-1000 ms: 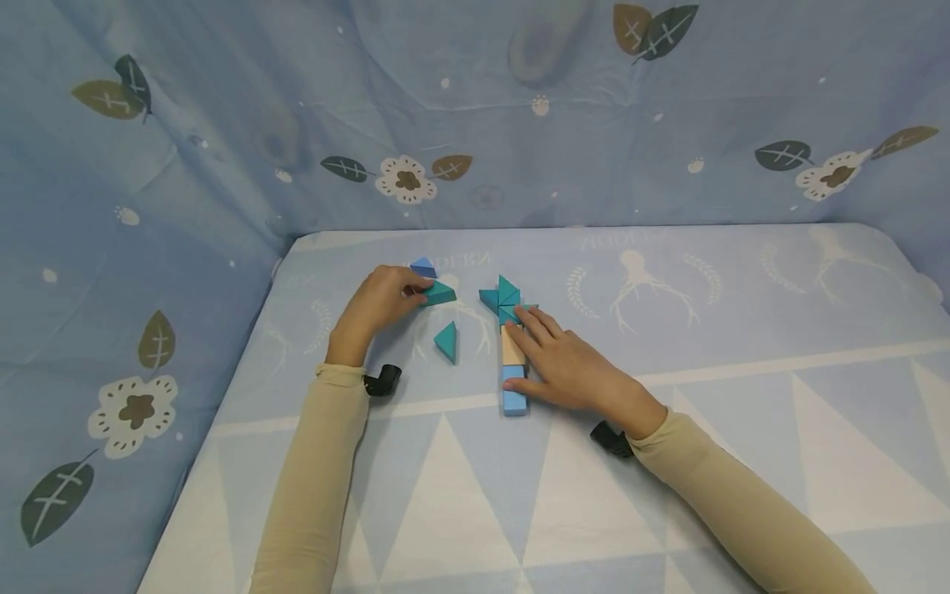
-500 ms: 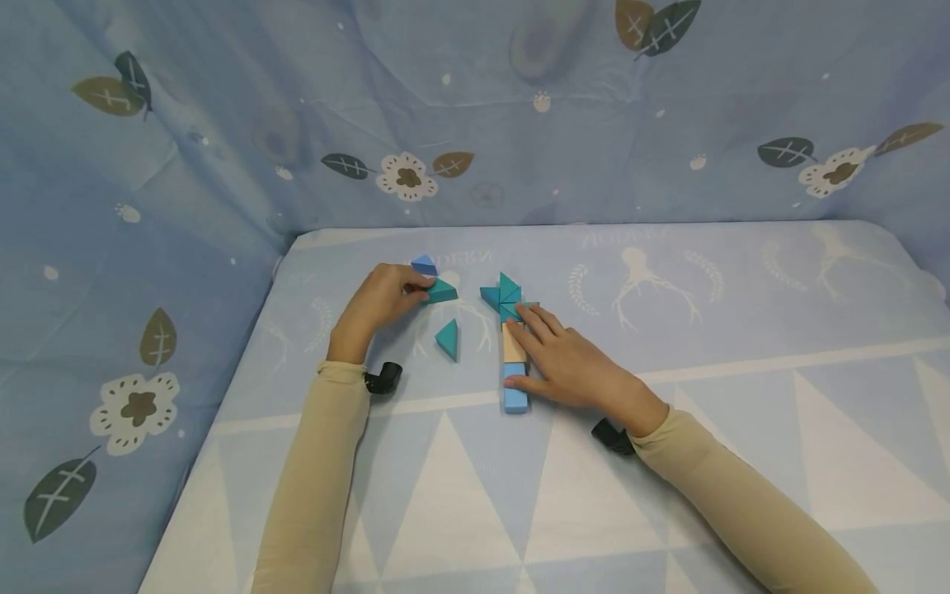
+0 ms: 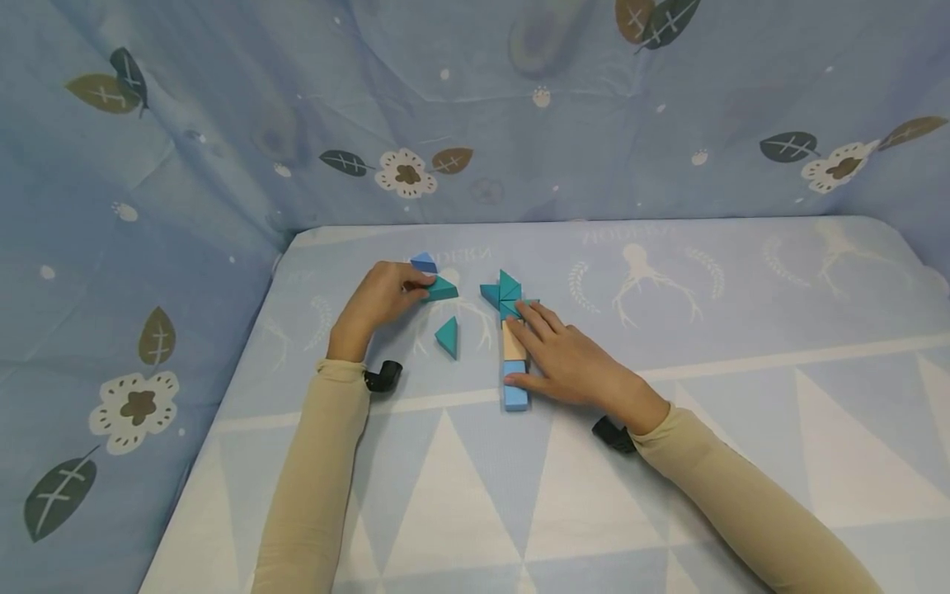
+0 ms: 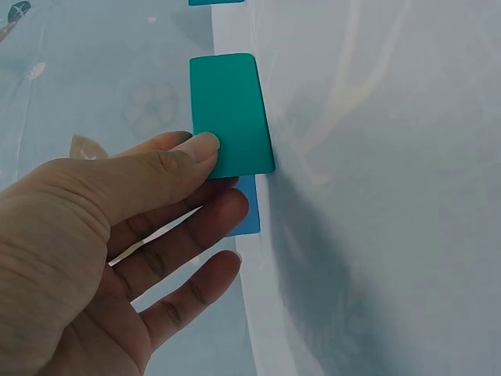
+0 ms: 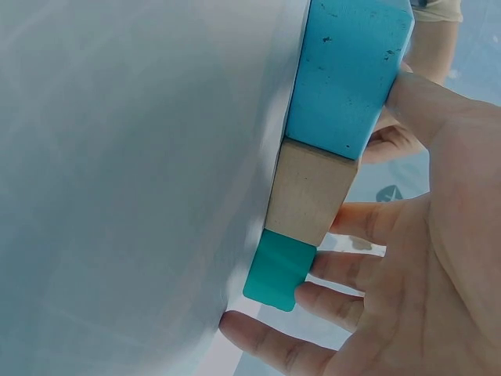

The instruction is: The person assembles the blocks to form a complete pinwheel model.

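My left hand (image 3: pixel 377 301) pinches a teal triangular block (image 3: pixel 443 289) between thumb and fingers; its flat side face shows in the left wrist view. Just behind it lies a blue triangular block (image 3: pixel 424 263). Another teal triangular block (image 3: pixel 449 338) lies loose nearer to me. My right hand (image 3: pixel 575 363) rests with spread, nearly straight fingers along a row of blocks. The row has a light blue block (image 3: pixel 515 398) at the near end, then a beige block (image 3: pixel 512 344), then several teal triangular blocks (image 3: pixel 509 287) partly under my fingertips. The thumb touches the light blue block.
A patterned pale cloth covers the table (image 3: pixel 727 429). Blue printed fabric (image 3: pixel 490 115) hangs behind it and along the left side. Black wrist devices (image 3: pixel 383 377) sit under both forearms.
The head view has tilted very slightly. Both hands and all the blocks stay where they were, with the teal block still pinched in my left hand.
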`<act>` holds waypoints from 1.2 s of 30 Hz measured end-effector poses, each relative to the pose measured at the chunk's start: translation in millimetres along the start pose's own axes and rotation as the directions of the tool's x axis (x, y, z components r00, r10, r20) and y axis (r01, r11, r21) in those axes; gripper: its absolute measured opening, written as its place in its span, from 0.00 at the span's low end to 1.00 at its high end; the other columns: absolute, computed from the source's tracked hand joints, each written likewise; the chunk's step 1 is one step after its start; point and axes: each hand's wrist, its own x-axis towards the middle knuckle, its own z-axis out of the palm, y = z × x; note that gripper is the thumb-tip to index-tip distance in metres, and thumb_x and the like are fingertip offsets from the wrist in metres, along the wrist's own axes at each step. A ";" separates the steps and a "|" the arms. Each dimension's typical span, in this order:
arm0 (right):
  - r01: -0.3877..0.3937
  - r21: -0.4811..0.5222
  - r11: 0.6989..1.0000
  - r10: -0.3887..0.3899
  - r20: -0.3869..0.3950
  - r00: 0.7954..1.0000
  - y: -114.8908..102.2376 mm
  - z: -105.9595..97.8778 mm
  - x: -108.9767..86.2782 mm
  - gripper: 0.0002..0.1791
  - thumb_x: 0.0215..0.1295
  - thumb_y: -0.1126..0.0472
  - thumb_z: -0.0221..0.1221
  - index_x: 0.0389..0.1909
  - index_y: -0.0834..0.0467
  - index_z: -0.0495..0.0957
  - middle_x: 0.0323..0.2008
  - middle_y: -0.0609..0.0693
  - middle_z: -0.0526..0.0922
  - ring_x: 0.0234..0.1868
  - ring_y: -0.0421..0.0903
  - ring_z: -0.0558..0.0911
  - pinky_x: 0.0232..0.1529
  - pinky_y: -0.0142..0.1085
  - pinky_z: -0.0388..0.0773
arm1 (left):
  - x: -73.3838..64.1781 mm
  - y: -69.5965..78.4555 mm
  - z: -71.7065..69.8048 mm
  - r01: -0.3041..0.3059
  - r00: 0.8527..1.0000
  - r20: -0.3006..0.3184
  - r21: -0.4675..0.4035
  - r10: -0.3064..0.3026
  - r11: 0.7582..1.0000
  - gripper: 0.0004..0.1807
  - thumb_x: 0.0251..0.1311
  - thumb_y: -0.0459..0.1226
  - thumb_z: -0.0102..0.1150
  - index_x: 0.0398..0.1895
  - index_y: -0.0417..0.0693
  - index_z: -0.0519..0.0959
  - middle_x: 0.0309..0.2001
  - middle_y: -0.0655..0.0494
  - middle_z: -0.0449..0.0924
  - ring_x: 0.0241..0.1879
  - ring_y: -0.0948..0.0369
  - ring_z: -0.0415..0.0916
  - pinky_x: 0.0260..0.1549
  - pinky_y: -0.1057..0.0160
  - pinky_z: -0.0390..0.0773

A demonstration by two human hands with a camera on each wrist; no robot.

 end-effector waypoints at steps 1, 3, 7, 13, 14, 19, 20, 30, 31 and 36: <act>-0.001 0.001 1.000 0.001 0.001 1.000 0.0 -0.1 0.2 0.48 0.67 0.34 0.53 0.76 0.60 0.51 0.77 0.62 0.47 0.77 0.61 0.50 0.60 0.60 0.71 | 0.3 0.0 0.0 -0.003 1.000 0.000 -0.001 0.003 1.000 0.16 0.61 0.32 0.64 0.52 0.44 0.83 0.46 0.45 0.86 0.43 0.52 0.82 0.44 0.54 0.80; -0.001 0.001 1.000 0.001 -0.001 1.000 -0.2 -0.4 0.0 0.48 0.67 0.35 0.53 0.76 0.61 0.51 0.77 0.62 0.47 0.77 0.61 0.51 0.60 0.61 0.71 | 0.8 0.0 0.2 -0.005 1.000 0.002 -0.004 0.005 1.000 0.16 0.61 0.32 0.64 0.52 0.44 0.83 0.46 0.45 0.86 0.44 0.52 0.82 0.45 0.54 0.80; 0.004 0.001 1.000 -0.004 -0.006 1.000 -0.4 -0.1 0.0 0.48 0.67 0.35 0.53 0.76 0.61 0.51 0.77 0.62 0.48 0.77 0.61 0.51 0.60 0.61 0.71 | 1.3 0.3 1.2 -0.009 1.000 0.006 -0.007 0.009 1.000 0.15 0.61 0.32 0.64 0.52 0.44 0.83 0.47 0.46 0.86 0.44 0.53 0.82 0.45 0.55 0.81; -0.001 0.008 1.000 0.001 -0.008 1.000 0.0 1.3 0.4 0.48 0.67 0.34 0.53 0.76 0.61 0.51 0.77 0.62 0.47 0.77 0.61 0.50 0.61 0.61 0.70 | 2.4 2.8 2.9 -0.022 1.000 0.010 -0.003 0.022 1.000 0.15 0.61 0.32 0.65 0.51 0.44 0.84 0.47 0.47 0.86 0.44 0.54 0.82 0.45 0.56 0.81; 0.000 0.008 1.000 0.000 -0.010 1.000 0.0 1.3 0.3 0.48 0.67 0.34 0.53 0.76 0.61 0.51 0.77 0.62 0.47 0.77 0.61 0.50 0.61 0.61 0.70 | 2.5 3.4 3.1 -0.022 1.000 0.012 -0.001 0.022 1.000 0.15 0.61 0.32 0.65 0.51 0.45 0.84 0.47 0.47 0.86 0.44 0.54 0.82 0.45 0.56 0.81; 0.002 0.005 1.000 -0.002 -0.012 1.000 0.2 1.8 0.8 0.48 0.67 0.34 0.53 0.76 0.60 0.51 0.77 0.62 0.47 0.77 0.61 0.51 0.61 0.60 0.71 | 2.7 6.7 4.4 -0.038 0.999 0.017 0.007 0.038 0.999 0.15 0.60 0.32 0.65 0.51 0.44 0.84 0.47 0.47 0.86 0.45 0.54 0.83 0.46 0.57 0.81; 0.002 0.003 1.000 -0.002 -0.012 1.000 0.1 1.8 0.8 0.48 0.67 0.34 0.53 0.76 0.60 0.51 0.77 0.62 0.47 0.77 0.61 0.51 0.60 0.60 0.71 | 2.9 7.2 4.9 -0.043 0.999 0.018 0.008 0.043 0.999 0.15 0.60 0.32 0.65 0.51 0.44 0.84 0.47 0.47 0.86 0.45 0.54 0.83 0.47 0.57 0.81; 0.001 0.003 1.000 -0.001 -0.003 1.000 -1.4 0.1 0.8 0.48 0.67 0.34 0.52 0.77 0.60 0.51 0.77 0.61 0.46 0.77 0.60 0.50 0.61 0.60 0.70 | 2.7 14.1 8.5 -0.082 0.996 0.029 0.019 0.081 0.996 0.15 0.60 0.32 0.65 0.51 0.44 0.84 0.44 0.48 0.86 0.39 0.55 0.80 0.39 0.58 0.79; 0.000 0.004 1.000 0.000 -0.003 1.000 -1.4 0.0 0.8 0.48 0.67 0.34 0.52 0.77 0.60 0.51 0.77 0.61 0.46 0.77 0.60 0.50 0.61 0.61 0.70 | 3.0 15.1 9.0 -0.088 0.996 0.031 0.022 0.087 0.996 0.15 0.60 0.33 0.65 0.50 0.44 0.85 0.43 0.48 0.85 0.38 0.55 0.79 0.37 0.59 0.78; -0.003 -0.001 1.000 0.003 -0.005 1.000 -1.6 -0.2 0.4 0.48 0.67 0.34 0.53 0.76 0.60 0.51 0.77 0.62 0.47 0.77 0.61 0.50 0.61 0.60 0.70 | 4.9 20.2 12.4 -0.097 0.994 0.046 0.019 0.096 0.995 0.14 0.61 0.33 0.65 0.51 0.45 0.84 0.43 0.49 0.85 0.36 0.57 0.77 0.35 0.60 0.76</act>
